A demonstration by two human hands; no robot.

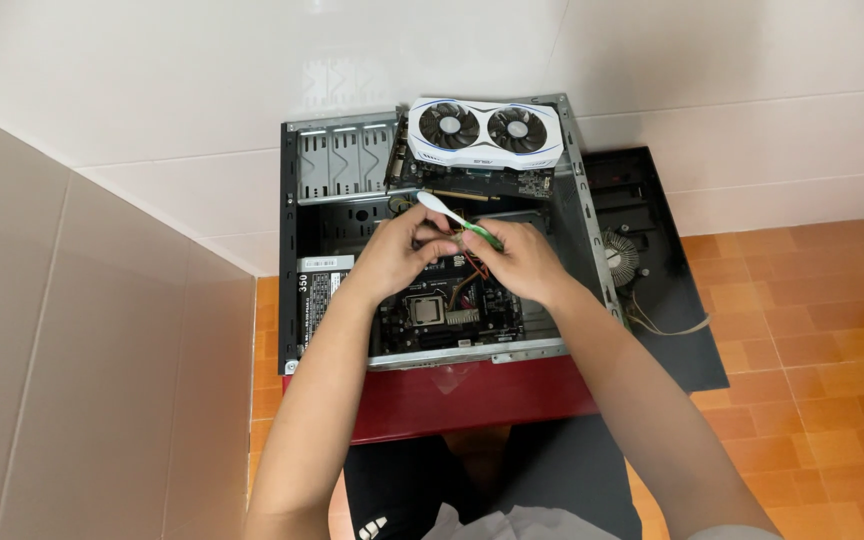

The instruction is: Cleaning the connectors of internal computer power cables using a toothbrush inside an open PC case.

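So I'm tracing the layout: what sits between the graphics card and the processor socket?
In the head view, both hands, left hand and right hand, holding a toothbrush, lie between graphics card and socket.

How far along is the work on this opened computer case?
Done: the case lies open, the white two-fan graphics card rests on its top edge, and a cooler fan sits outside on the black panel. In hand: both hands, left and right, hold a green-white toothbrush above the motherboard. Left: those parts remain outside.
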